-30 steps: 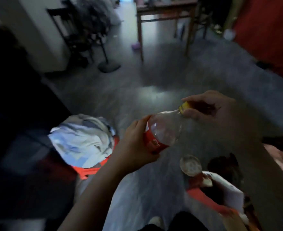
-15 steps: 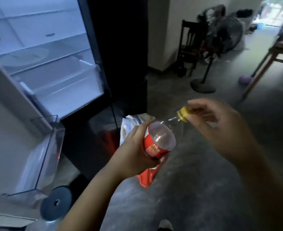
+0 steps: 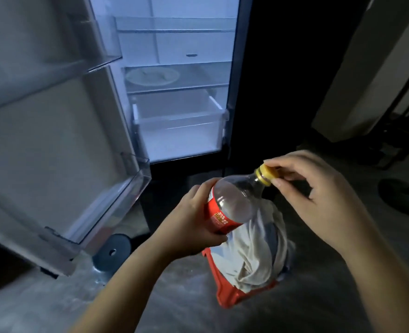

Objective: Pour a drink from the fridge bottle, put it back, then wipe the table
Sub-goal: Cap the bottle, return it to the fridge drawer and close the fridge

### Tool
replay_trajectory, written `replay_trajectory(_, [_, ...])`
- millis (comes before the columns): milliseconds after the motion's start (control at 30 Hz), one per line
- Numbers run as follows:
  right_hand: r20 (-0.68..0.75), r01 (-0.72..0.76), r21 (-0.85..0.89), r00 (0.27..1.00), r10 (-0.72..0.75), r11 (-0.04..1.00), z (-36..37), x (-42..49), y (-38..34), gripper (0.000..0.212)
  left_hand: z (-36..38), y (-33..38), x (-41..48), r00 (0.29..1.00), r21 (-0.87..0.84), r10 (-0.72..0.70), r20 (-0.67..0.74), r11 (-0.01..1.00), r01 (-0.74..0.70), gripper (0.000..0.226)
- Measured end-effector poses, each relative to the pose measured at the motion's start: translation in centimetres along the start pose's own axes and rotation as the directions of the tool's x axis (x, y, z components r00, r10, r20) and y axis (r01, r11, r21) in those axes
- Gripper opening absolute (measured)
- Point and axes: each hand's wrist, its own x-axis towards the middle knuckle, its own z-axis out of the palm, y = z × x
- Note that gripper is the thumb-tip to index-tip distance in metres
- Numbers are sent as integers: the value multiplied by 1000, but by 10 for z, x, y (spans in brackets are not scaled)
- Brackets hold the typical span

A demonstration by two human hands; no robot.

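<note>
One bottle [image 3: 234, 200]: left grip [image 3: 189, 224] wraps its body, right grip [image 3: 318, 195] pinches its cap [image 3: 266, 175].

head view | worn on head | looks forward and down | faces open fridge [image 3: 193, 44] | left hand [image 3: 189, 224], right hand [image 3: 318, 195] near

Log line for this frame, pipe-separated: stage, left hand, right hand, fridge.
stage: capped bottle held before fridge | left hand: grips bottle body | right hand: pinches yellow cap | fridge: open, plate inside
</note>
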Motion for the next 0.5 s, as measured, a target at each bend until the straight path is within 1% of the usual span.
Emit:
replay_trajectory(133, [-14,20,91,1000,-19,996,21,45,7,25,-23,-12,17,996,41,-67,-65,997,69,99])
replay_trajectory(233, [-53,16,99,999,-11,995,39,77,12,22,-39,-27,35,991,63,-103,-83,992,108,106])
replay_trajectory(367, [-85,-31,105,996,40,994,60,119,17,25,-57,-52,67,990,59,-105,-94,992,111,110])
replay_trajectory(500, [-119,-24,75,992,32,997,75,158,26,35,-72,-76,99,993,9,-89,-81,996,90,109])
